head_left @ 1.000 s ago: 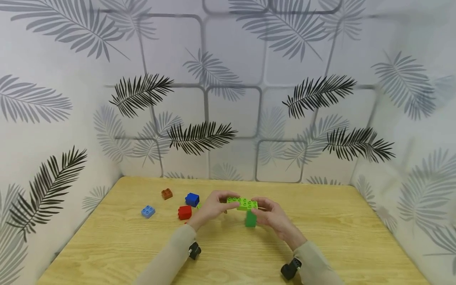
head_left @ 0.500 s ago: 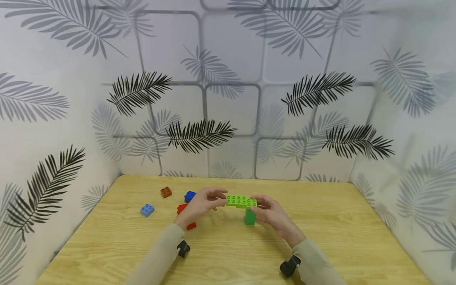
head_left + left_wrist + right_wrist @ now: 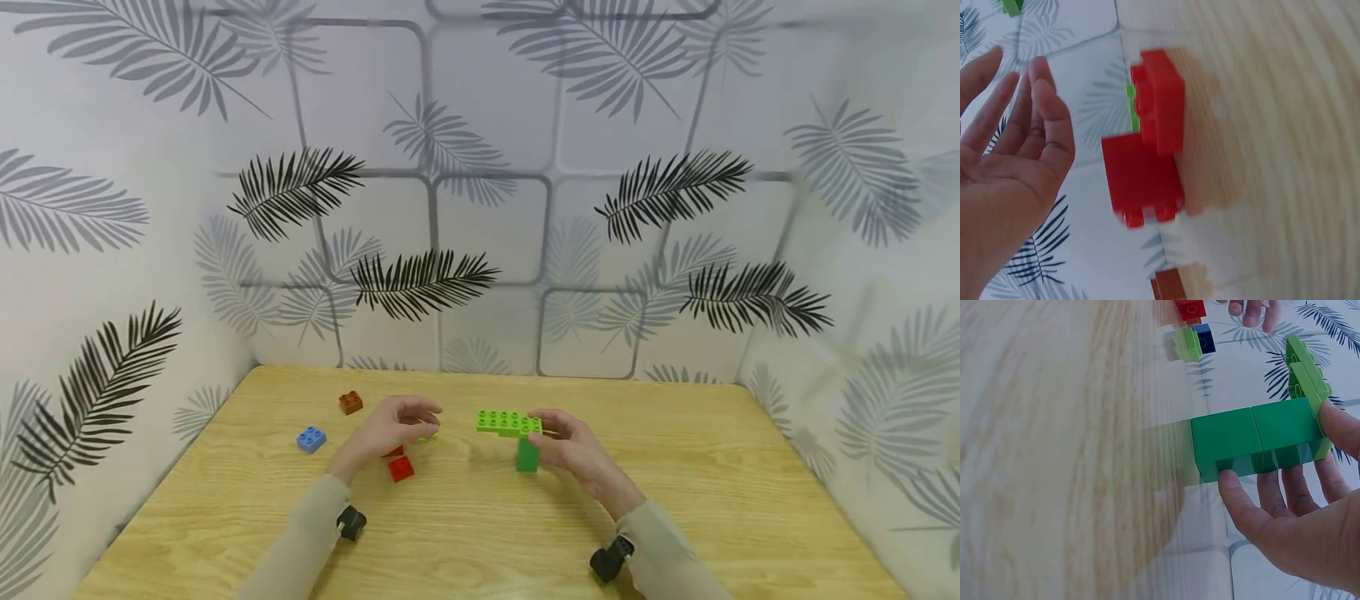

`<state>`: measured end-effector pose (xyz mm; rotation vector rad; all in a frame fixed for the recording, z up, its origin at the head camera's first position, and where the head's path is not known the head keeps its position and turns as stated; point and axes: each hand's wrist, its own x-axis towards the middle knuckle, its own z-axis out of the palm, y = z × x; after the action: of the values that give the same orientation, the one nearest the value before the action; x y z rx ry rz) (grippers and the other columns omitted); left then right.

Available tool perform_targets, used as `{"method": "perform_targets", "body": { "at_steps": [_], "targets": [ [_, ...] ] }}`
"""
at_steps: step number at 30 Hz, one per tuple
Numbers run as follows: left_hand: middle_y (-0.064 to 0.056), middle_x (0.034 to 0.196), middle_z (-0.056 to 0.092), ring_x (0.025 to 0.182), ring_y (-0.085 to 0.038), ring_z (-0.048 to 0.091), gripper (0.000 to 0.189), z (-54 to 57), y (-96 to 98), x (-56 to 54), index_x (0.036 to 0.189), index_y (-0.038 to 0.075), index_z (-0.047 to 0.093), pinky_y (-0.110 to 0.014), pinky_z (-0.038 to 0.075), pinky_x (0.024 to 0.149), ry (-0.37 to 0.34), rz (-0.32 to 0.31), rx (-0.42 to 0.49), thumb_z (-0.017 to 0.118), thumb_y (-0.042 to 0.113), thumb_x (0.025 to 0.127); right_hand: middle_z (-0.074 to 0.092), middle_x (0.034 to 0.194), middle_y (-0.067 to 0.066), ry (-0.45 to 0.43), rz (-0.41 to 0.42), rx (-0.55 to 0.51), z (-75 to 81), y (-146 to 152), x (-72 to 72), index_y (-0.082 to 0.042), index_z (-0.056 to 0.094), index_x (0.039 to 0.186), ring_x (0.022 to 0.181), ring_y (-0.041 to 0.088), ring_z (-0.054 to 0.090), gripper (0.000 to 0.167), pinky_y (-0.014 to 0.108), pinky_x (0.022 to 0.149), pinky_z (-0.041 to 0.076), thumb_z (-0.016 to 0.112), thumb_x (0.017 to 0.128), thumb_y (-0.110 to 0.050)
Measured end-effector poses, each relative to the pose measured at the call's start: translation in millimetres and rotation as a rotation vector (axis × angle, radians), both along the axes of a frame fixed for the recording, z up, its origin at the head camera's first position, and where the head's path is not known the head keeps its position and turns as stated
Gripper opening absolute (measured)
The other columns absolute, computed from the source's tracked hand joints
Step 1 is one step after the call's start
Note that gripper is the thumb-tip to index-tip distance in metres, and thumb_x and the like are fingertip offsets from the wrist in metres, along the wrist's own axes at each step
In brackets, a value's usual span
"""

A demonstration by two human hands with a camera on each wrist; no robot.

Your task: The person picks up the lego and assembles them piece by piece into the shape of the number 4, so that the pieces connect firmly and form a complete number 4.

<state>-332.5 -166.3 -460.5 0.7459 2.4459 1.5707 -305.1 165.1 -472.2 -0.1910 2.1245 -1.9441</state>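
Note:
My right hand (image 3: 577, 454) holds a toy brick build, its fingers along two stacked dark green bricks (image 3: 1254, 437) and its thumb against the lime green top. That top is a long lime green brick (image 3: 501, 422) jutting left from the stack, with a smaller lime piece beneath. Empty, with fingers loosely bent, my left hand (image 3: 386, 433) hovers over the loose bricks. Two red bricks (image 3: 1141, 172) stand beside it in the left wrist view; in the head view one red brick (image 3: 401, 468) shows and the other is mostly covered by the hand.
Left of the hand lie a light blue brick (image 3: 311, 439) and a brown brick (image 3: 350, 402). A loose lime brick (image 3: 1189, 345) and a dark blue brick (image 3: 1206, 337) sit near the red ones. The wooden table (image 3: 480, 550) meets a patterned wall behind.
My left hand has let go of the long lime green brick and moved left over the loose bricks. The right hand stays at the build.

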Motion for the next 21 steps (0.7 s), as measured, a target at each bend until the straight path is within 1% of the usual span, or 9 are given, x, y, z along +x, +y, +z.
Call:
{"method": "perform_targets", "body": {
  "at_steps": [1,4,8,12,14,18,21],
  "targets": [
    [-0.018,0.116,0.068,0.101,-0.023,0.066,0.033,0.8,-3.4,0.7,0.124,0.007,0.065,-0.032,0.055,0.081,0.002,-0.010,-0.023,0.069,0.017,0.093,0.050,0.141,0.016,-0.001,-0.002,-0.001,0.0,-0.2,0.0,-0.009,0.048,0.143,0.114,0.018,0.059,0.051,0.044,0.096,0.051,0.065,0.095,-0.018],
    [-0.021,0.116,0.067,0.103,-0.026,0.065,0.032,3.2,-12.6,2.6,0.122,0.001,0.065,-0.027,0.054,0.081,-0.016,-0.056,-0.075,0.069,0.010,0.091,0.050,0.140,0.016,-0.001,-0.004,0.000,-0.1,-0.6,0.1,-0.009,0.049,0.142,0.113,0.018,0.060,0.050,0.045,0.096,0.051,0.065,0.095,-0.018],
    [-0.023,0.114,0.068,0.096,-0.026,0.066,0.031,5.6,-22.0,4.5,0.119,-0.003,0.066,-0.028,0.054,0.076,-0.044,-0.098,-0.145,0.069,0.005,0.089,0.050,0.141,0.016,0.003,0.007,-0.004,-0.8,0.3,0.0,-0.009,0.048,0.142,0.113,0.018,0.060,0.050,0.044,0.096,0.051,0.065,0.096,-0.018],
    [-0.019,0.110,0.070,0.086,-0.021,0.065,0.028,5.6,-28.4,5.7,0.116,-0.001,0.069,-0.027,0.054,0.074,-0.058,-0.110,-0.214,0.071,0.006,0.088,0.049,0.141,0.017,0.013,0.023,-0.005,-1.0,1.7,-0.1,-0.007,0.046,0.143,0.112,0.018,0.060,0.054,0.044,0.096,0.051,0.066,0.095,-0.021],
    [-0.019,0.111,0.070,0.082,-0.021,0.064,0.030,5.2,-30.7,6.2,0.116,-0.001,0.069,-0.027,0.053,0.073,-0.062,-0.127,-0.238,0.072,0.006,0.087,0.049,0.141,0.017,0.014,0.029,-0.004,-1.0,2.1,-0.2,-0.007,0.046,0.144,0.112,0.017,0.059,0.055,0.045,0.096,0.051,0.066,0.095,-0.022],
    [-0.018,0.116,0.068,0.082,-0.019,0.063,0.035,4.4,-32.4,6.6,0.120,0.000,0.067,-0.027,0.053,0.074,-0.067,-0.162,-0.289,0.073,0.002,0.085,0.048,0.142,0.017,0.018,0.034,-0.007,-1.9,3.0,-0.9,-0.007,0.045,0.144,0.112,0.017,0.059,0.055,0.045,0.097,0.051,0.065,0.095,-0.022],
    [-0.019,0.119,0.067,0.088,-0.020,0.064,0.039,3.3,-32.4,7.0,0.122,0.000,0.066,-0.027,0.054,0.076,-0.070,-0.183,-0.315,0.073,-0.002,0.084,0.048,0.141,0.018,0.018,0.033,-0.016,-3.4,3.4,-0.8,-0.007,0.046,0.143,0.112,0.017,0.059,0.053,0.045,0.096,0.051,0.066,0.095,-0.021]
  ]
}}
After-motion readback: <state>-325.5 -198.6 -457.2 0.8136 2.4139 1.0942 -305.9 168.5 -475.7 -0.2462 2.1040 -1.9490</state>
